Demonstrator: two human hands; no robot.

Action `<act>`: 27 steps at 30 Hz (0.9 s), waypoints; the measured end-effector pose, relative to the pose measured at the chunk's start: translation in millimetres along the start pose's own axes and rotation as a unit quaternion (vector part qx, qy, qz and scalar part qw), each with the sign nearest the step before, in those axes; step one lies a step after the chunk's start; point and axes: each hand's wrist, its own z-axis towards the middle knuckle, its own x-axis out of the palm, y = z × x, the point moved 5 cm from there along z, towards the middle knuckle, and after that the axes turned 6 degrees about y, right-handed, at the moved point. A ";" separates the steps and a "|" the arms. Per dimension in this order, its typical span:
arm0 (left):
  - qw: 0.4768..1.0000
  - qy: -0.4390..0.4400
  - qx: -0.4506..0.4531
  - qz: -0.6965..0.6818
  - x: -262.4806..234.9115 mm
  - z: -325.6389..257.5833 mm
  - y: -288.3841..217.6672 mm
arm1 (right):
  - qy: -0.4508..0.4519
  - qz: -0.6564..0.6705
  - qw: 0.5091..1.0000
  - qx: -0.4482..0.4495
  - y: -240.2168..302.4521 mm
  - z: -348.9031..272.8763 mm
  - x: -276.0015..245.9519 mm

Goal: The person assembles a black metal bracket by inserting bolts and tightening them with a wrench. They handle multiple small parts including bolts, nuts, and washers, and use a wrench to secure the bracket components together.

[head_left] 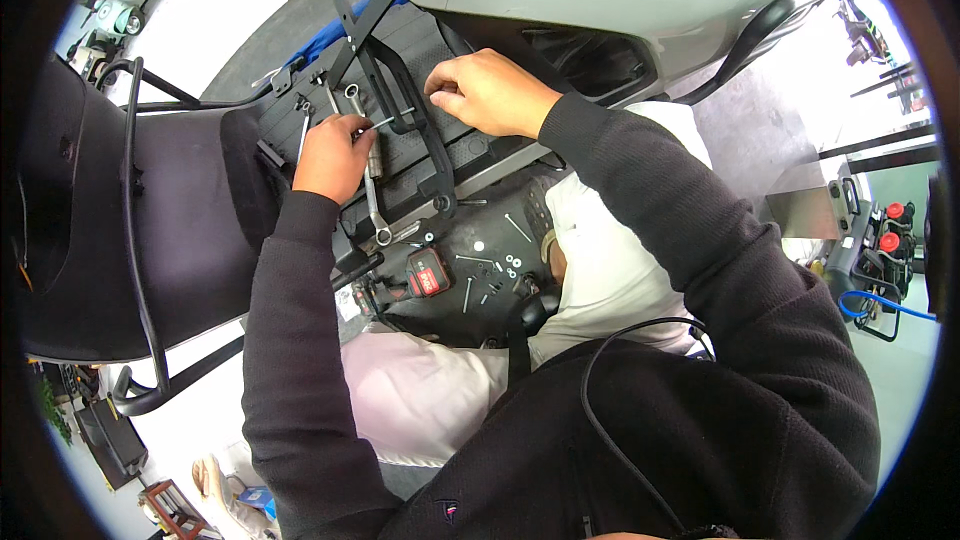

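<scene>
A black metal bracket (432,145) with bent arms stands on the ribbed black footboard (275,118) of a scooter-like vehicle. My left hand (333,158) is at the bracket's left side, thumb and fingers pinched at the end of a thin silver bolt (393,119) that lies across the bracket. To the right of the bracket, my right hand (492,92) hovers with its fingers curled in; what they hold, if anything, is hidden. Beneath my left hand lies a silver wrench (373,202), its lower ring end over the footboard's edge.
On the dark floor are a red-and-black cordless power tool (428,272) and several loose bolts and washers (513,262). A black seat (190,220) with a tubular rail (135,240) fills the left. A grey body panel (600,5) stands at the far right.
</scene>
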 end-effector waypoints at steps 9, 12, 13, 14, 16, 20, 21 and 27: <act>0.999 0.015 -0.023 -0.028 -9.8 4.0 2.7 | 0.006 -0.016 1.000 -0.013 -1.4 2.1 -1.6; 1.000 0.008 -0.021 -0.018 -9.1 2.8 3.3 | 0.080 0.121 0.988 0.044 3.1 2.2 -7.1; 0.999 0.011 -0.027 -0.021 -8.0 2.6 4.7 | 0.169 0.331 0.919 0.131 1.2 -0.6 0.2; 0.999 0.015 -0.032 -0.024 -5.9 2.6 6.0 | 0.252 0.380 0.884 0.105 9.0 -8.7 1.3; 1.000 0.011 -0.024 -0.007 -2.9 3.4 6.8 | 0.407 0.441 0.794 0.099 22.6 -31.3 14.7; 1.000 -0.013 0.006 0.004 -0.5 2.4 5.9 | 0.641 0.420 0.634 0.104 46.6 -99.6 96.5; 1.000 -0.015 0.009 0.006 -0.5 2.2 5.6 | 0.651 0.404 0.626 0.148 44.5 -116.1 123.4; 0.999 -0.025 0.023 0.011 -2.6 0.8 2.5 | 0.635 0.224 0.692 0.259 -5.9 -163.0 246.7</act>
